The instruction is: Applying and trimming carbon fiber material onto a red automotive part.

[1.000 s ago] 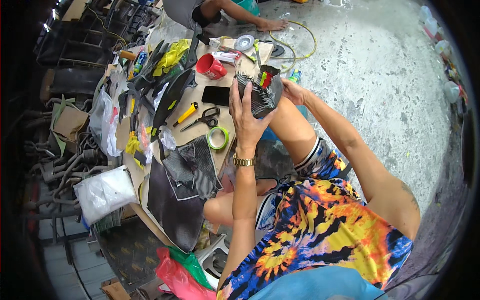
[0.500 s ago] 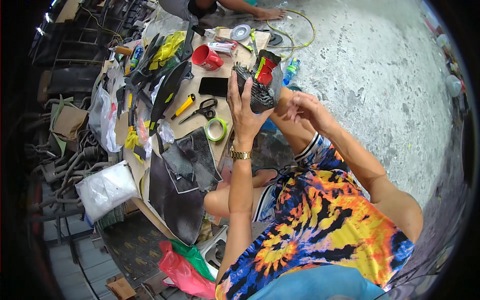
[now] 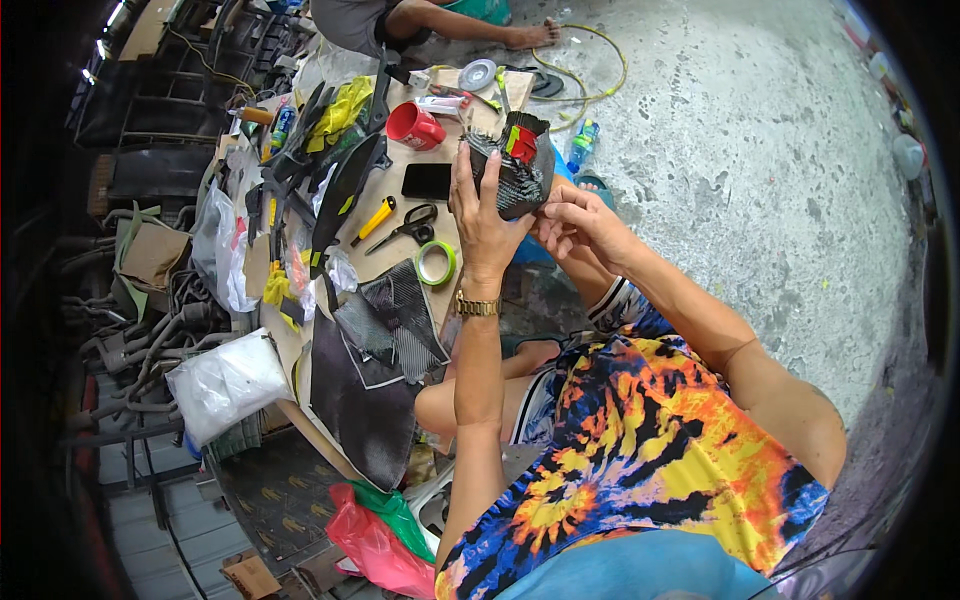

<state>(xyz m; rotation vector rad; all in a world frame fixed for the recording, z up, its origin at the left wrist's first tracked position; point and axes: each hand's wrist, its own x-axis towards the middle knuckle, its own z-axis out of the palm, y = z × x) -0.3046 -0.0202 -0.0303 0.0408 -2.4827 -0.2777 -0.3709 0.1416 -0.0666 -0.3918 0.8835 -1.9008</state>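
My left hand [image 3: 484, 225], with a gold watch at its wrist, grips a part covered in black woven carbon-fibre cloth [image 3: 522, 185]. Frayed strands stick out along the cloth's upper left edge, and a red patch [image 3: 521, 144] shows near its top. At the lower right edge of this part is my right hand [image 3: 582, 225], its fingers curled and pinched together; what they hold, if anything, is too small to make out. Left of my left hand lie a black phone [image 3: 426, 181], black scissors [image 3: 412, 226], a yellow utility knife [image 3: 374, 220] and a green tape roll [image 3: 452, 263].
Cut pieces of dark woven cloth [image 3: 372, 322] lie on the board nearer me. A red mug [image 3: 412, 126] stands at the far side. A white plastic-wrapped package [image 3: 230, 386] sits at left. Beyond the board are another person's leg [image 3: 465, 25] and a plastic bottle [image 3: 582, 145].
My right hand has moved left and inward to the lower edge of the cloth-covered part, its fingers closing together. My left hand still grips the part. The view has shifted slightly.
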